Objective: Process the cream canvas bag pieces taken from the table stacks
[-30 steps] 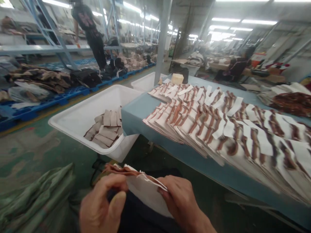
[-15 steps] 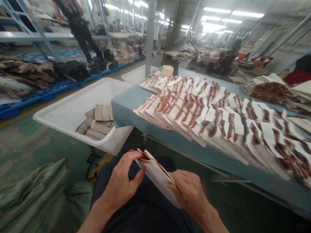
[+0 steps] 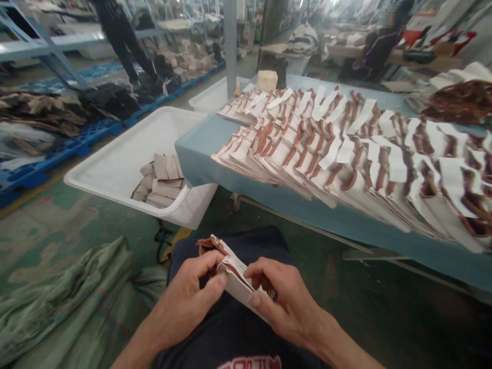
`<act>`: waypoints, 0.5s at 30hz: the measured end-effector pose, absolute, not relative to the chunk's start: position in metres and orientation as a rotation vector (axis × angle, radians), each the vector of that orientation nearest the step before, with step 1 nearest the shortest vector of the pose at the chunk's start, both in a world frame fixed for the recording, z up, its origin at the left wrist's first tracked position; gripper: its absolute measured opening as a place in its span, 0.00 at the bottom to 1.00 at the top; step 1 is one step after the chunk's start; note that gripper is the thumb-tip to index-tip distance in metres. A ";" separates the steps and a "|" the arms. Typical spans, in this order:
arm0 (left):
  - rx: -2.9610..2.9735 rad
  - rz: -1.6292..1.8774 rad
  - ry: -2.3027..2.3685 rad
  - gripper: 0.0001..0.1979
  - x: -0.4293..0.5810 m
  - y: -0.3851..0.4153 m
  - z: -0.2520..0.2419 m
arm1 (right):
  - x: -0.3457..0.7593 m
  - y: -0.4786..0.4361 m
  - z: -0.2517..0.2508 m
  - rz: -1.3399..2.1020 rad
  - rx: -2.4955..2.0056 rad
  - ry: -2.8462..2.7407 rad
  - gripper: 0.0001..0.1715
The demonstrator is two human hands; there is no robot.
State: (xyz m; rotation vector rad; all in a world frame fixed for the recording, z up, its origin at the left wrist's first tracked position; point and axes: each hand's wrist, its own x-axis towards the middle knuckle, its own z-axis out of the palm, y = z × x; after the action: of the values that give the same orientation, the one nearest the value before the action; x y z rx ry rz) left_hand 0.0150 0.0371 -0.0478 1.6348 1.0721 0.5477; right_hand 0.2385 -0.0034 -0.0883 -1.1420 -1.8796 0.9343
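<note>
Above my lap, both hands hold an off-white fabric piece with a brown inner side; its exact kind does not show. My left hand pinches its upper left part, thumb in front and fingers over the edge. A brown, crumpled end sticks out beyond those fingers. Closer to the lower right end, my right hand grips the piece with thumb and bent fingers along its open edge. Ahead lie rows of similar off-white and brown fabric pieces, overlapping in stacks, with white strips on many.
The stacks rest on a blue-covered table. Left of it stands a white bin with folded beige pieces inside. Green cloth lies on the floor at lower left. A person stands behind, near blue pallets.
My right hand has shifted left along the fabric piece, closer to my left hand. My left thumb now presses on the piece's edge. The view has tilted downward.
</note>
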 end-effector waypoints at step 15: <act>1.769 0.664 1.094 0.11 0.010 0.026 -0.024 | 0.211 0.029 -0.064 1.987 -1.021 -1.201 0.43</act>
State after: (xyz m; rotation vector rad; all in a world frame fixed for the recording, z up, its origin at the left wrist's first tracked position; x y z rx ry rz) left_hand 0.0100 0.0261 -0.0245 1.7691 1.0945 0.6637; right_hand 0.2109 0.0293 -0.0641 -1.0207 -1.2012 1.9869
